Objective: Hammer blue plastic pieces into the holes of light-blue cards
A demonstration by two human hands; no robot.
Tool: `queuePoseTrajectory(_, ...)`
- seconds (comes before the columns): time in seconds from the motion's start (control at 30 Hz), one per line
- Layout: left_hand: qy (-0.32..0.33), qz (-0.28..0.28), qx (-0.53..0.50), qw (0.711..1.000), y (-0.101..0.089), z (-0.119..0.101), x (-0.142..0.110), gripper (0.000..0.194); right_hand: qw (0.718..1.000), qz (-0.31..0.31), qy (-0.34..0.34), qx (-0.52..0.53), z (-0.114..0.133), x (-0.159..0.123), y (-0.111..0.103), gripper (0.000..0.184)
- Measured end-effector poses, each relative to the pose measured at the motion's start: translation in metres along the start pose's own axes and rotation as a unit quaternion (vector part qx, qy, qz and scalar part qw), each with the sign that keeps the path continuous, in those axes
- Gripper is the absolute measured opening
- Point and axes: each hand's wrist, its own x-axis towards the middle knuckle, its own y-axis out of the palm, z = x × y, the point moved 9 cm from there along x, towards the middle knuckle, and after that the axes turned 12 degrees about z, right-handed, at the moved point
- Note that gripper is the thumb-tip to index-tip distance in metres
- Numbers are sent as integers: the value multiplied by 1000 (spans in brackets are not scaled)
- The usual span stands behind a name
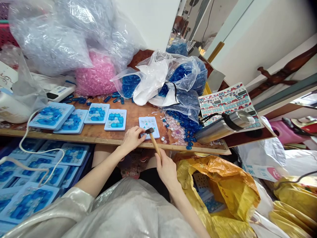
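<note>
Your right hand grips the hammer, its head over the pale-blue panel on the table. Your left hand, fingers bunched, meets the panel's left side; I cannot tell whether it pinches anything.

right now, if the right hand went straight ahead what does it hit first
The right hand, holding the hammer, would probably meet the panel beneath the hammer's head first, or the table's front edge if low; height is unclear.

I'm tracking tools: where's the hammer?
Near the head view's centre, the hammer is in the right hand, its head over the tray by the left hand.
</note>
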Motion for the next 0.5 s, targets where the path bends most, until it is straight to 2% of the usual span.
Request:
queuePoseTrajectory(0.07, -10, 1, 0, 1000, 2, -1, -2, 16, 1000, 23, 2, -14, 0, 3, 0, 38)
queuePoseTrajectory(0.17, -12, 0, -14, 1000, 2, -4, -5, 15, 999, -8, -7, 38, -5, 2, -8, 40)
queuePoseTrajectory(0.27, 7, -14, -30, 999, -15, 4, 6, 20, 993, -41, 1, 111, -20, 0, -12, 45)
queuePoseTrajectory(0.33, 4, -52, -12, 999, -41, 26, 24, 21, 988, -59, 6, 139, -32, 1, -15, 47)
queuePoseTrajectory(0.4, -45, -92, 51, 993, -72, 61, 50, 21, 986, -78, 9, 148, -41, 2, -18, 48)
queuePoseTrajectory(0.43, -84, -82, 92, 989, -81, 82, 65, 24, 985, -84, 11, 149, -45, 3, -19, 48)
queuePoseTrajectory(0.5, -155, -8, 160, 975, -87, 120, 94, 27, 984, -91, 18, 151, -50, 4, -21, 48)
